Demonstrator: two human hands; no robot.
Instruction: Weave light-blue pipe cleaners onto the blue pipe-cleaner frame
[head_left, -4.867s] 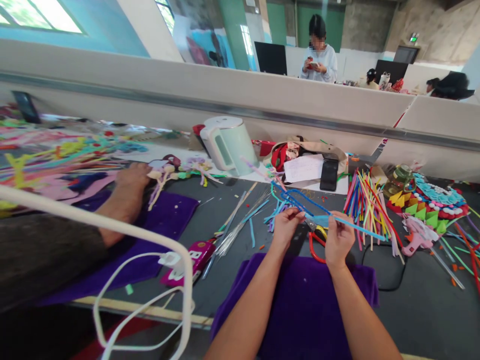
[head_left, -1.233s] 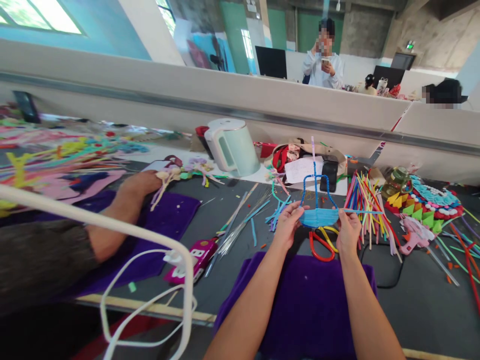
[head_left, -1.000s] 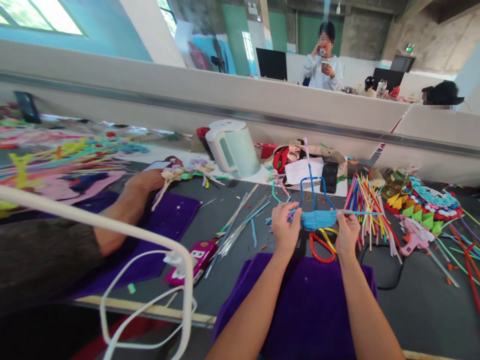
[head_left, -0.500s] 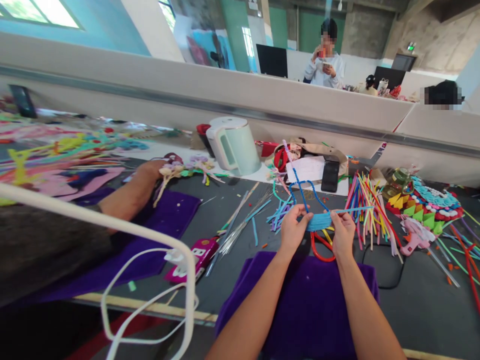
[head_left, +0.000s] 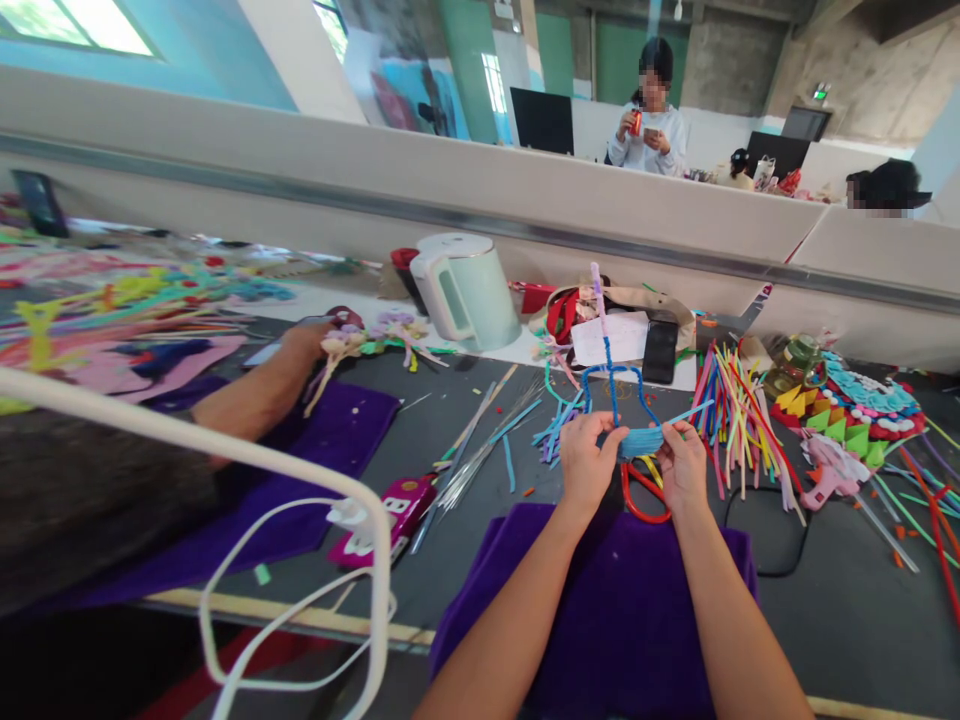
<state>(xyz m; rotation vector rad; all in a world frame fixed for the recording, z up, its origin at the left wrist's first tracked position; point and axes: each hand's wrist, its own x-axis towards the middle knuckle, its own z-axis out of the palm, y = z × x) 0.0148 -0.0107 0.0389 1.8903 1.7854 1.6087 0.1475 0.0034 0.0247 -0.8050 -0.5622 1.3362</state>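
Between my two hands is a light-blue pipe-cleaner piece (head_left: 641, 442) with a dark-blue looped frame (head_left: 611, 372) rising from it and a lilac stem (head_left: 599, 300) on top. My left hand (head_left: 591, 458) pinches its left end between thumb and fingers. At the right end, my right hand (head_left: 684, 462) is closed on the piece, and a loose light-blue strand (head_left: 694, 411) sticks out past the fingers. Red-handled scissors (head_left: 645, 505) lie just below, partly hidden. A purple cloth (head_left: 615, 600) is under my forearms.
Colourful pipe cleaners (head_left: 739, 420) and a pink glue gun (head_left: 832, 470) lie right. A kettle (head_left: 480, 295) and black phone (head_left: 661, 350) stand behind. Another person's arm (head_left: 262, 385) reaches in from the left, beside a white tube frame (head_left: 225, 440).
The lilac stem and dark-blue frame now stand more upright. The loose blue strand has swung and looks shorter beside my right hand. Across the partition, a person has lowered a red can.
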